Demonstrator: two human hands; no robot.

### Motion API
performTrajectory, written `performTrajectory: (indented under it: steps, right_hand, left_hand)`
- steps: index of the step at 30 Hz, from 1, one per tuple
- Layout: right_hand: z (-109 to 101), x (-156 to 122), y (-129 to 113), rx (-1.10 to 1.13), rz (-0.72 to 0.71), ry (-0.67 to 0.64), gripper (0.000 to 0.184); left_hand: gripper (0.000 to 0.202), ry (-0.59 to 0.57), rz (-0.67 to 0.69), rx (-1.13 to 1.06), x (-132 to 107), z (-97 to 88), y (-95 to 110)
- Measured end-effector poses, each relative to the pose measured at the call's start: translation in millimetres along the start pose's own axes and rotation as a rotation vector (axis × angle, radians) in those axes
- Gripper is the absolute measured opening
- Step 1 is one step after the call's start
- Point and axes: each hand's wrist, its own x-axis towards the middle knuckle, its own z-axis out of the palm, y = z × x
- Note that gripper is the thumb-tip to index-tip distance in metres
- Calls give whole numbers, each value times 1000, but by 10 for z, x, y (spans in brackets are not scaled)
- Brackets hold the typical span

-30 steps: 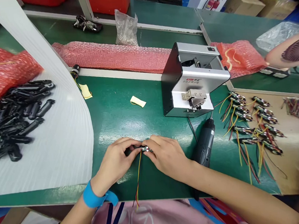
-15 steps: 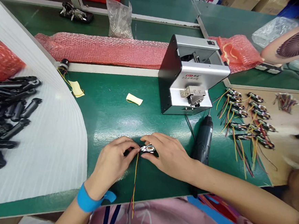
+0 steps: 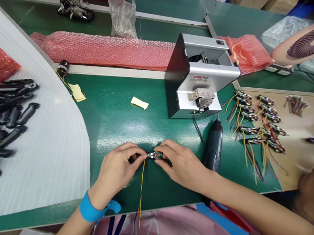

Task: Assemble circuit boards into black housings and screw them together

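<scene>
Between my two hands lies a small electronic assembly (image 3: 156,155) with a green circuit board and a pale frame. My left hand (image 3: 121,163) pinches its left end between thumb and fingertips. Around its right end, the thumb and fingers of my right hand (image 3: 178,160) are closed. Thin yellow, red and black wires (image 3: 141,182) hang from the left end over the table's front edge. A blue band (image 3: 90,207) circles my left wrist.
A silver-black machine (image 3: 201,77) stands behind my right hand, a dark screwdriver-like power tool (image 3: 214,145) beside it. Wired assemblies (image 3: 271,115) lie in rows at right. Black parts (image 3: 15,114) rest on white foam (image 3: 59,154) at left. A yellow paper slip (image 3: 140,103) lies ahead.
My right hand has shifted slightly right along the assembly, exposing more of its circuit board. My left hand keeps its pinch. The whole view has moved a little.
</scene>
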Motion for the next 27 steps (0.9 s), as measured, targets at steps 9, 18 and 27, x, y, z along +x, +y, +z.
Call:
performTrajectory:
  steps: [9, 18, 27]
  right_hand:
    - [17, -21, 26, 1, -21, 40, 20]
    - [77, -65, 0, -13, -47, 89, 16]
    - [102, -22, -8, -35, -62, 42, 10]
  left_hand:
    - [10, -28, -17, 10, 15, -17, 6]
    - [9, -4, 17, 17, 16, 21, -28]
    - [11, 57, 103, -34, -28, 22, -57]
